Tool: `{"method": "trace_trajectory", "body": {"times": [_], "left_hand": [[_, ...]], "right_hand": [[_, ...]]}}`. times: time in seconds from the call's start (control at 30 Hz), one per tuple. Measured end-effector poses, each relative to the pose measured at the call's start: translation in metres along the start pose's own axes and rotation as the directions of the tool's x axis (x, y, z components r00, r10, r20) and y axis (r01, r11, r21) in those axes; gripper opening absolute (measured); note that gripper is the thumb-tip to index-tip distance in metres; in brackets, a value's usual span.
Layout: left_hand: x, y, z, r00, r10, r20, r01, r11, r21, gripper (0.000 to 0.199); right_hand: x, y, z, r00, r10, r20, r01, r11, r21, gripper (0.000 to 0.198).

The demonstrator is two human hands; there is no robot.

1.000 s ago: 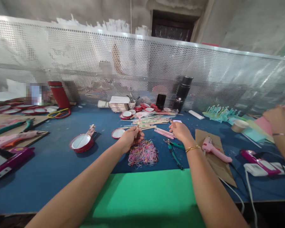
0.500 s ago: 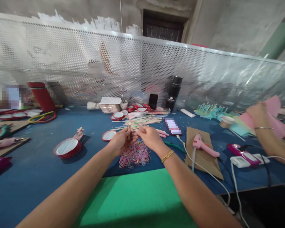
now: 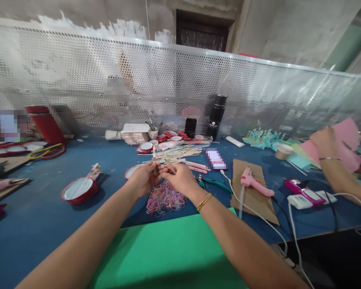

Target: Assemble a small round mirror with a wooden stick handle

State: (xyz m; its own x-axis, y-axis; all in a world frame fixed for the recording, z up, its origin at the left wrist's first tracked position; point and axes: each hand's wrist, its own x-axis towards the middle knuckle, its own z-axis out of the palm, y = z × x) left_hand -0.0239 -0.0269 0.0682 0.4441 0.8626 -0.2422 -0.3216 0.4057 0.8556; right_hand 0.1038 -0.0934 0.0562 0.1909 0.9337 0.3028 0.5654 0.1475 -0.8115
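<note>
**Ana:** Wooden craft stick [image 3: 153,154], the thin pale one, stands nearly upright above the middle of the blue bench [image 3: 48,208], pinched in the left hand [image 3: 142,178]. Are those fingers really closed on it?

**Ben:** Yes, the left fingers are wrapped round its lower end. The right hand [image 3: 180,178] meets it just beside, its fingers curled in and touching a 2nd flat stick [image 3: 170,165] that slants between the 2 hands. I cannot tell how firmly the right hand grips it.

**Ana:** What lies under them?

**Ben:** A loose heap of pink and pastel rubber bands [image 3: 165,198], directly below the hands, just beyond the green mat [image 3: 168,253] at the near edge. Green-handled pliers [image 3: 215,183] lie to its right, then a pink glue gun [image 3: 254,182] on a brown cardboard sheet [image 3: 252,196]. A round red-rimmed mirror [image 3: 78,188] sits toward the left.

**Ana:** How would you handle the sticks well?

**Ben:** My judgement: keep the left pinch low and steady so the upright stick does not twist, and line the 2nd stick flush against it before pressing. Thin wood slides easily, so hold both close to where they touch, and stay over the bands within easy reach.

**Ana:** And the other arm at the right edge?

**Ben:** That belongs to another person, handling pink sheets [image 3: 345,140].
</note>
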Motion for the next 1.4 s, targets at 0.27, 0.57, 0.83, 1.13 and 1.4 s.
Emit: {"method": "trace_trajectory", "body": {"times": [0.27,0.57,0.83,1.13,1.4], "left_hand": [[-0.004,-0.003,0.002,0.998,0.069,0.004,-0.069,0.985,0.160,0.010],[0.009,0.000,-0.015,0.957,0.213,-0.197,-0.163,0.957,0.241,0.006],[0.005,-0.024,-0.009,0.990,0.129,0.065,-0.142,0.951,0.275,0.013],[0.000,-0.040,-0.002,0.979,0.031,0.201,-0.096,0.941,0.324,0.019],[0.001,-0.020,-0.004,0.987,0.108,0.121,-0.145,0.925,0.351,0.014]], "right_hand": [[-0.001,0.000,-0.007,0.995,0.081,0.054,-0.077,0.995,-0.068,0.028],[0.017,0.043,-0.065,0.974,0.205,-0.091,-0.220,0.791,-0.571,0.031],[0.018,0.067,-0.066,0.961,0.274,0.040,-0.158,0.661,-0.733,0.033],[0.019,0.071,-0.067,0.951,0.303,0.062,-0.191,0.731,-0.655,0.033],[0.022,0.067,-0.073,0.962,0.270,-0.049,-0.246,0.770,-0.589,0.033]]}}
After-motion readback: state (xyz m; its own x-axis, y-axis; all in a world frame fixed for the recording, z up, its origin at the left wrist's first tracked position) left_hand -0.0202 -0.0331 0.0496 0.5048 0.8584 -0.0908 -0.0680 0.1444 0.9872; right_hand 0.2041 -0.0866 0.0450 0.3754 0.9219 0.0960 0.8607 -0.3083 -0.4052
